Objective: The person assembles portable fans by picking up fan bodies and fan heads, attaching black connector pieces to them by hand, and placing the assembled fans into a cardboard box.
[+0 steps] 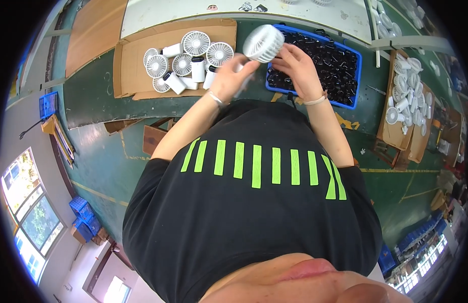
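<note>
A white handheld fan [263, 43] is tilted in front of me, its round slatted head raised and slightly blurred. My left hand [233, 78] is closed around its handle, which the fingers mostly cover. Beside the right edge of the fan head is my right hand [300, 70], its fingers bent together close to the rim. Whatever they pinch, if anything, is hidden. Under that hand lies a blue tray [356, 76] full of small glossy black parts [327, 65]. To the left, a cardboard box [127, 65] holds several white handheld fans [196, 44], some with black handle ends.
The green worktable [90, 96] runs across in front of me, with a white surface [325, 15] behind it. At the right, another cardboard tray [393, 132] carries many more white fans [408, 93]. Blue crates [82, 209] stand on the floor at the left.
</note>
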A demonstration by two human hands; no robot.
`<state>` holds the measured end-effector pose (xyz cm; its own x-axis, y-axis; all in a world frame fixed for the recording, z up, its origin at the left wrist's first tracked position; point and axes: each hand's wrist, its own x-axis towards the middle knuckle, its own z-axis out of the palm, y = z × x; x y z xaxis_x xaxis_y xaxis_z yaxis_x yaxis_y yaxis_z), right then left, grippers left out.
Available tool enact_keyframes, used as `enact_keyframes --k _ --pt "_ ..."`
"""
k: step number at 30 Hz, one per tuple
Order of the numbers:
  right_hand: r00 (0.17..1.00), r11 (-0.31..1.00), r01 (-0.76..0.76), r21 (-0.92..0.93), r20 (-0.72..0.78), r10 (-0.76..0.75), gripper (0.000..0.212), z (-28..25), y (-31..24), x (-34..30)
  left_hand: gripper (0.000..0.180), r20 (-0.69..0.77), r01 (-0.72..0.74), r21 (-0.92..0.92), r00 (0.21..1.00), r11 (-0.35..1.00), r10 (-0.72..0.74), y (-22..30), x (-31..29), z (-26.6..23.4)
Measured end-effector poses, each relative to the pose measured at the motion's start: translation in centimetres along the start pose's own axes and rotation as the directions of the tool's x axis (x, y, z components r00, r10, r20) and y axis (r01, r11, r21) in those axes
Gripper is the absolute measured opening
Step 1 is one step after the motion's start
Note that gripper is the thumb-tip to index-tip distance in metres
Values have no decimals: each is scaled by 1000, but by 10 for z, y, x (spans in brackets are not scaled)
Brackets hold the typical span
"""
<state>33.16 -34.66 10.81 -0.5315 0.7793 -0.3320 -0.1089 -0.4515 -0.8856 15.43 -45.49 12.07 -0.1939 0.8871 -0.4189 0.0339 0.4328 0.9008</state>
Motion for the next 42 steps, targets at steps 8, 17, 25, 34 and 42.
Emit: enact_keyframes --k 8,17,25,34,42 --pt "942 127 -52 -990 -91 -323 28 -92 59 45 60 -755 499 595 616 630 225 -102 60 -154" --pt "932 204 293 -934 232 -277 18 -66 40 96 42 -513 90 741 716 666 474 21 210 -127" --pt "901 341 211 -916 47 -432 18 -74 26 91 70 -513 275 454 859 848 -4 10 443 -63" --pt "800 965 -17 -263 -583 -145 17 -124 12 62 69 -269 -349 327 857 878 441 15 341 -49" --pt "887 931 360 -61 -287 -361 29 -76 -56 57 33 384 135 -526 919 840 92 11 92 -4"
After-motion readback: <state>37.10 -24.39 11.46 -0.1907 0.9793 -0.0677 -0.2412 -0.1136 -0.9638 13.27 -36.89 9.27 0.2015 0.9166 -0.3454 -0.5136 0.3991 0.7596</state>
